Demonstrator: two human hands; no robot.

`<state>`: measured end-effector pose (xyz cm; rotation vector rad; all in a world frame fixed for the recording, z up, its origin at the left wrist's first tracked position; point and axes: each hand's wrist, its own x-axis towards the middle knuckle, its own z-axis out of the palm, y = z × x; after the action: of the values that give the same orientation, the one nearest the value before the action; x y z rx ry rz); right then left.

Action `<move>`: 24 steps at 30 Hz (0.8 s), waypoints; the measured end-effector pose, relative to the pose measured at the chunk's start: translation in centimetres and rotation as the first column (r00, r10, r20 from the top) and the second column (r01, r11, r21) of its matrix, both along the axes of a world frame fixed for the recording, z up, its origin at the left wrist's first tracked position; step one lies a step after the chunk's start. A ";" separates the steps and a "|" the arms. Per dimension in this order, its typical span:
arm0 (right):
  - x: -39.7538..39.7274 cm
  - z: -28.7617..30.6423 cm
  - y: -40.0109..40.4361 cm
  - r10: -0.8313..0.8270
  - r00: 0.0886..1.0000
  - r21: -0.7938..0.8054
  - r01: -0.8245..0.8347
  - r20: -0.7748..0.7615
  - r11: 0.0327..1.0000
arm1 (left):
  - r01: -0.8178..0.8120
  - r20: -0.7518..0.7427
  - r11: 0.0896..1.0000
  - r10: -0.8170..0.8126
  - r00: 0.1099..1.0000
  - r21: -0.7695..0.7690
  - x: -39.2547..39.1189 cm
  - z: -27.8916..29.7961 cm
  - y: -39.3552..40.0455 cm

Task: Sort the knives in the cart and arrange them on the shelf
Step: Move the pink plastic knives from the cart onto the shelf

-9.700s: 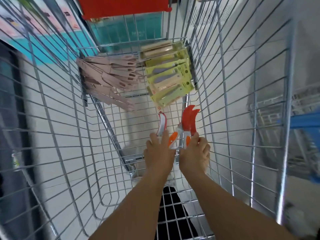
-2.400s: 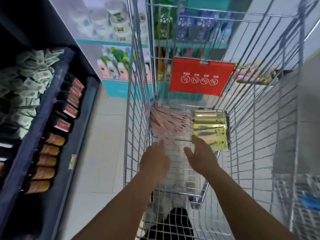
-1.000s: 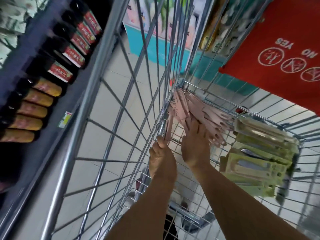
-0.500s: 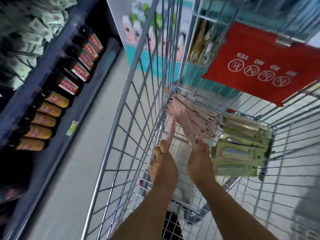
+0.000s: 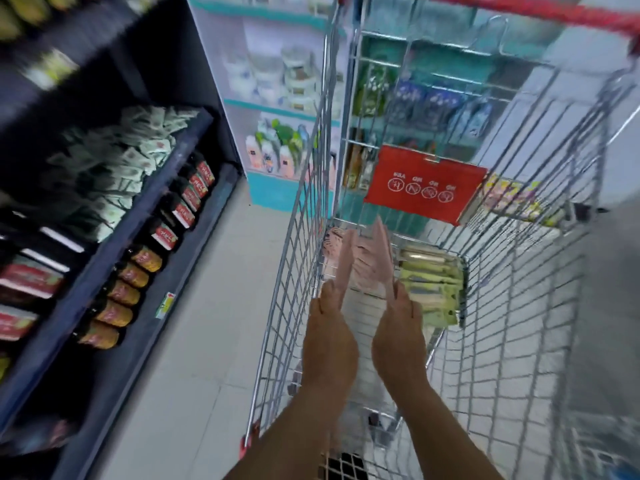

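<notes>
hands, left (image 5: 329,327) and right (image 5: 398,323), each pinch pink carded knife packs (image 5: 367,261) above wire cart (image 5: 519,306); loose pinch risks dropping them.

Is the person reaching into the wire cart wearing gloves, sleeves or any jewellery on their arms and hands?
Nothing is worn as far as this view shows. The left hand and right hand are bare, without gloves; I can make out no rings, watch or bracelet. Both forearms are uncovered to the bottom edge of the picture, with no sleeve in view.

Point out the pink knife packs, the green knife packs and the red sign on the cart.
pink knife packs (image 5: 369,263), head view, middle of fan.
green knife packs (image 5: 431,285), head view, stack's middle.
red sign (image 5: 424,183), head view, its centre.
</notes>
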<state>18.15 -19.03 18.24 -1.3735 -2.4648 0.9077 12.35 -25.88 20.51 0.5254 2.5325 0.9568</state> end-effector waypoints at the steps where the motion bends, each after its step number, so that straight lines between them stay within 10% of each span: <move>1: 0.3 1.4 -0.6 -0.018 0.998 -0.005 0.018 -0.063 1.000 | -0.019 -0.016 0.999 0.019 1.000 0.044 0.2 1.2 -0.6; 14: -3.7 17.3 -6.1 0.320 0.883 0.130 -0.292 -0.343 0.947 | -0.193 -0.312 0.916 0.309 0.898 0.351 -2.7 15.2 -8.0; 24: -10.7 25.0 -17.6 0.661 0.640 0.166 -0.657 -0.393 0.735 | -0.420 -0.478 0.824 0.564 0.674 0.380 -6.7 22.1 -21.8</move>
<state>7.44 -36.60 43.27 -0.1420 -2.5821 1.1648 5.69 -47.67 42.58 0.1821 3.2292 1.5069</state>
